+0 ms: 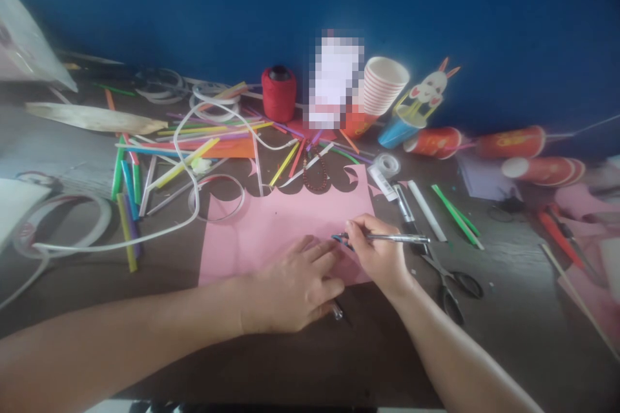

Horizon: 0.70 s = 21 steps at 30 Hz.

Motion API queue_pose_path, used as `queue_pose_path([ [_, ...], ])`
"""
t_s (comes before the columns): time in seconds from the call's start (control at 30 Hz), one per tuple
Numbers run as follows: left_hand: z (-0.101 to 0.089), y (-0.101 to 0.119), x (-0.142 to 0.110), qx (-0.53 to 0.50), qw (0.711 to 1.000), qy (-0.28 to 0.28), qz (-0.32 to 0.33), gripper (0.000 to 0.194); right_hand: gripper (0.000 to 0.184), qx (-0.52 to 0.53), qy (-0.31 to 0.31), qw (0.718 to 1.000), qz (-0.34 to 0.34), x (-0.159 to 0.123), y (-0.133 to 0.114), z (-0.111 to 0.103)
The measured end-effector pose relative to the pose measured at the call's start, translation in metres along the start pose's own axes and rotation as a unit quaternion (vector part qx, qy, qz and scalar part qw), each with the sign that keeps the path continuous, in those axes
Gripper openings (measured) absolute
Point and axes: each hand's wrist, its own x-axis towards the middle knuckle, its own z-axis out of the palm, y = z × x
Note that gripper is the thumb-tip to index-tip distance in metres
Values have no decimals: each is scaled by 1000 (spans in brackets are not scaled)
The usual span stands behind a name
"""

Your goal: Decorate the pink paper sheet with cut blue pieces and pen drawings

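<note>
A pink sheet of paper [232, 242] with scalloped cut-outs along its far edge lies on the dark table. My left hand [303, 281] rests flat on its near part, fingers loosely apart. My right hand [375, 251] grips a silver pen [404, 239], whose tip points left at the paper just beyond my left fingertips. A small blue piece shows by the tip, partly hidden by my fingers. From under my left hand pokes the clear end of a slim object [338, 311]; the rest of it is covered.
Black-handled scissors [453, 284] lie right of my right hand, near green straws [455, 216]. Tape rolls [104, 226], a white cable [159, 239], and scattered straws lie left. Behind stand red thread [279, 93], stacked paper cups [386, 84], and a rabbit-topped blue cup [402, 129].
</note>
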Motion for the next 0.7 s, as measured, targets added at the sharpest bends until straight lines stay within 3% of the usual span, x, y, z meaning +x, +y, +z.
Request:
queue_pose_path([
  [0.33, 0, 0, -1, -8, 1000, 13, -1, 24, 20, -2, 2, 1000, 2, 0, 1, 0],
  [0.7, 2, -1, -1, 2, 1000, -10, -3, 27, 20, -3, -3, 1000, 0, 0, 1, -1],
])
